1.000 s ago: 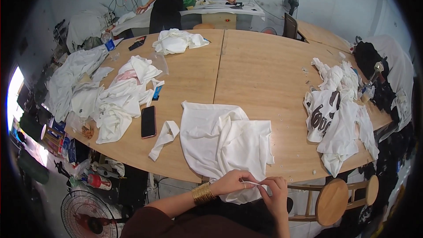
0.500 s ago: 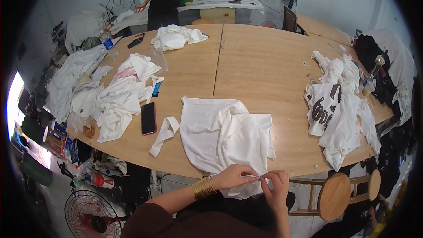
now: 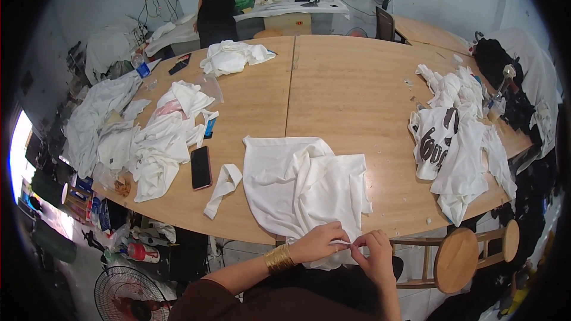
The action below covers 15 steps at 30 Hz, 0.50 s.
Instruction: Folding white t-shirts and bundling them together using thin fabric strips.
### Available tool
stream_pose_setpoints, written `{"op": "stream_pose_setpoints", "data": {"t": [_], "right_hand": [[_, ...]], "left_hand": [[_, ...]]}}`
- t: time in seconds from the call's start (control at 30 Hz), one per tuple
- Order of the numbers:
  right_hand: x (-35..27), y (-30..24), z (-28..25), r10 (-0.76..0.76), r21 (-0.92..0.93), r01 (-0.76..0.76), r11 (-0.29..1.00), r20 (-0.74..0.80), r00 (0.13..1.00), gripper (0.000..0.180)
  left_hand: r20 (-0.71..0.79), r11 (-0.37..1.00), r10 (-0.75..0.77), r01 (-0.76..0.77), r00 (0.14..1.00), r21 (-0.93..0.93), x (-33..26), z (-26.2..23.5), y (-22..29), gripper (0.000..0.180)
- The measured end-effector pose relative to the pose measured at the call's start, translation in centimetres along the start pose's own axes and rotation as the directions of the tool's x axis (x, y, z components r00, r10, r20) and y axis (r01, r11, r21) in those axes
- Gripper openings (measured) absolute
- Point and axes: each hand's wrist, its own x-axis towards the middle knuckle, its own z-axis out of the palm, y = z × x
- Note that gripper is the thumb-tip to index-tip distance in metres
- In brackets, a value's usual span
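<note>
A dark phone [image 3: 201, 167] lies on a pale wooden tabletop [image 3: 351, 95]. To the right of the phone is a white garment [image 3: 309, 184], loosely folded, its lower part hanging over the near edge. That hanging part is largely hidden behind the left hand [image 3: 314, 244], which wears a wide gold bracelet [image 3: 278, 259] at the wrist. The right hand [image 3: 375, 252] is just beside it, farther from the phone. The fingers of both hands pinch a thin white edge, thumbs pressed against fingertips; it is too small to tell whether this edge is a hem or a separate strip. Between phone and garment lies a looped white band [image 3: 223, 191].

Nearer the wearer than the phone, and to its left, a floor fan [image 3: 128, 294] is cut off by the lower edge. Well beyond the phone, a co-worker [image 3: 219, 6] is cropped at the top, head out of view, one hand blurred.

Half a second ago, that co-worker's hand reached a dark object; now it is raised away. The garment lies as before, and the pinch continues.
</note>
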Motion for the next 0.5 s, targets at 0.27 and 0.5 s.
{"op": "stream_pose_setpoints", "data": {"t": [0.27,0.5], "right_hand": [[-0.5,-1.2,-1.0,0.003,0.098,0.009,0.995,-0.121,0.993,0.016],[-0.9,1.9,0.4,0.076,-0.053,-0.093,0.994,-0.272,0.959,0.009]], "left_hand": [[-0.040,0.999,0.006,-0.008,0.999,-0.053,0.0,0.7,0.8,0.015],[0.178,0.877,-0.187,0.246,0.966,-0.413,1.6,0.4,0.3,0.017]]}}
